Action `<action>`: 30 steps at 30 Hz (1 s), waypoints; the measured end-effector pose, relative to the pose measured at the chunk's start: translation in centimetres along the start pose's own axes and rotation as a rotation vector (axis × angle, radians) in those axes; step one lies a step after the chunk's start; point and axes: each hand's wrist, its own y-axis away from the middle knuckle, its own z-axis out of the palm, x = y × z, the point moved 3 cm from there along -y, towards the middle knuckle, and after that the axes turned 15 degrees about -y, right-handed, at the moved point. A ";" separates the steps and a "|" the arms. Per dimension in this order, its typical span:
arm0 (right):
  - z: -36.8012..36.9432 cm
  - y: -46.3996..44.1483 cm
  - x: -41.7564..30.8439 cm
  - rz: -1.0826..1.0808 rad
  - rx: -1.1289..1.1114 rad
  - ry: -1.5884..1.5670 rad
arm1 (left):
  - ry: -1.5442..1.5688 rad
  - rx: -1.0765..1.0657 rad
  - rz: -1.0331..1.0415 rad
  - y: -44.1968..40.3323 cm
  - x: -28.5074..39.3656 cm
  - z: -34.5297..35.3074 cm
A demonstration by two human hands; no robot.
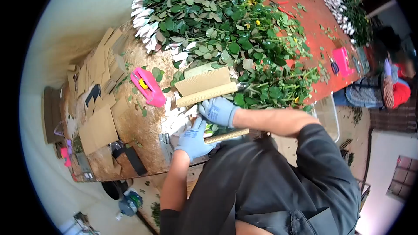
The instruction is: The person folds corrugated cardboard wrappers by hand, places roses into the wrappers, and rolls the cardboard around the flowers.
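My left hand (192,141), in a pale blue glove, lies with outstretched fingers beside white-wrapped flower heads (174,122). Its thumb side is close to a wooden strip (226,136). My right hand (219,111), gloved too, bends its fingers down at the same spot, just below a wooden bar (207,94); whatever its fingertips grip is hidden. Some green leaves (212,129) show between the two hands. A piece of cardboard (203,81) stands tilted behind the bar. To the left rests a pink tape dispenser (148,87).
Many leafy stems (204,21) with white-wrapped heads cover the table's back. Cardboard sheets (98,128) are piled at left. On the red tabletop (320,21) are scissors (333,64) and another pink dispenser (343,62). A person (379,89) stands at far right.
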 end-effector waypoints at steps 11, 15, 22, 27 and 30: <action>2.4 -0.3 1.9 -0.085 0.000 0.045 | 0.485 0.271 -0.040 -1.0 -5.6 -0.9; 3.0 -0.3 2.2 -0.106 0.074 0.070 | -0.095 0.432 -0.228 -2.7 -4.4 -2.3; 3.1 0.0 2.5 -0.112 0.054 0.059 | -0.180 0.470 -0.177 -4.0 -6.1 0.1; 3.4 0.0 2.4 -0.087 0.049 -0.018 | -0.154 0.556 -0.188 -2.9 -6.6 0.8; 3.0 0.0 2.4 -0.094 0.049 -0.001 | -0.331 0.674 -0.251 -1.2 -11.9 4.9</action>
